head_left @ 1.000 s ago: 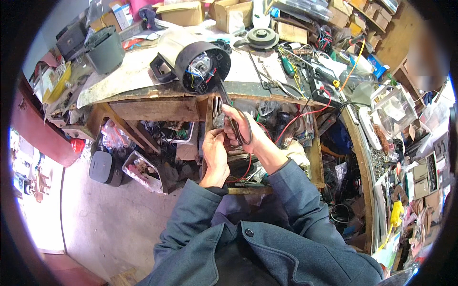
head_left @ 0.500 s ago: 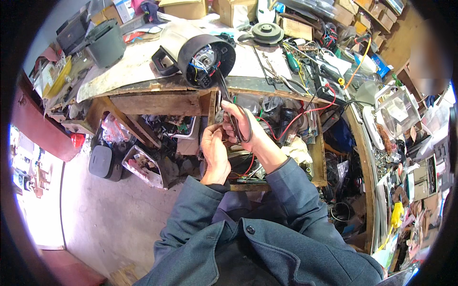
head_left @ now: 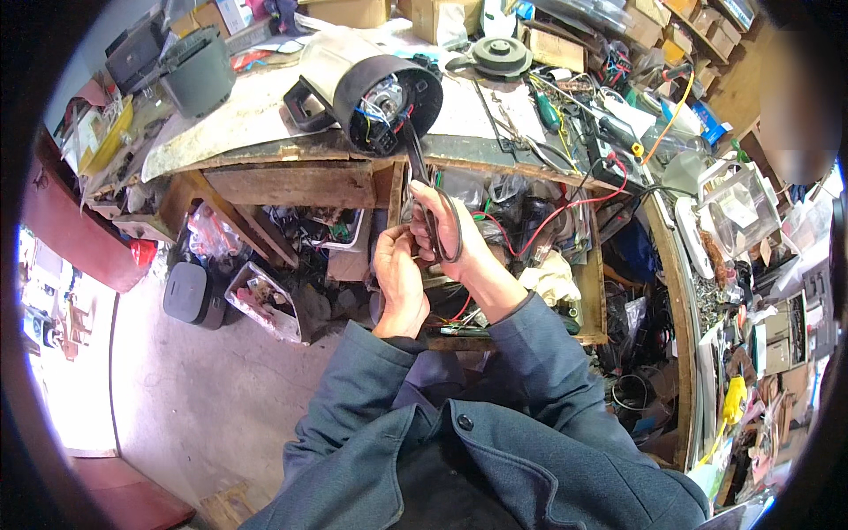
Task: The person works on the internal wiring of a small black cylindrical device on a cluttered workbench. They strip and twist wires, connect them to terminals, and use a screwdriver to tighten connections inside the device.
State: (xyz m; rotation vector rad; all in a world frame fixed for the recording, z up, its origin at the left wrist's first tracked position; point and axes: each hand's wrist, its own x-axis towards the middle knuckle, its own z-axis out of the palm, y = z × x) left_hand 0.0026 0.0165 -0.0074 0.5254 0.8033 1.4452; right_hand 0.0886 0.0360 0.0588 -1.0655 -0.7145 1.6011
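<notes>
Centrally, the right hand [head_left: 450,230] has its fingers clenched through the dark loop handles of a pair of scissors [head_left: 424,181], whose blades point far toward the open end of a round black motor housing [head_left: 371,84] lying on its side on the workbench [head_left: 230,132]. The left hand [head_left: 399,281], just beside it, is curled around something small that cannot be made out. Judged by appearance, the scissors are stiff, light metal, best controlled at the loops, whereas the coloured wires [head_left: 375,110] inside the housing look thin and fragile.
</notes>
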